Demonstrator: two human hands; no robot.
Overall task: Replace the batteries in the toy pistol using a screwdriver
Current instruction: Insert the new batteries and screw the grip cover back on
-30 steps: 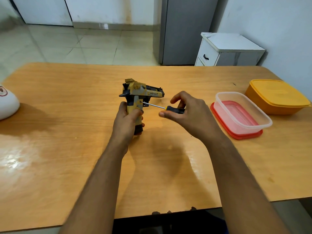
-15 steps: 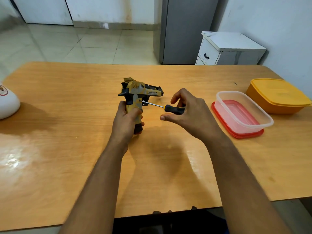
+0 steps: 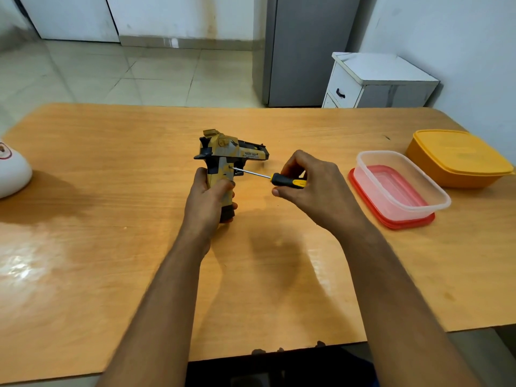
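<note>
Left hand (image 3: 208,201) fingers clamp toy pistol (image 3: 227,159); right hand (image 3: 312,188) fingers pinch screwdriver (image 3: 275,179); clear tub (image 3: 402,188) seemingly empty.

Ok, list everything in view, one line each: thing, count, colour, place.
toy pistol: 1, yellow-tan and black, held upright above the table's middle
screwdriver: 1, black and yellow handle, metal shaft, tip against the pistol's grip
clear container: 1, see-through, resting on the red lid, table right
red lid: 1, red, under the clear container
orange box: 1, orange, lid on, far right of table
white object: 1, white, cut off at left edge
table: 1, wood-coloured
cabinet: 1, white, behind the table
left hand: 1, around the pistol's grip
right hand: 1, holding the screwdriver's handle
</note>
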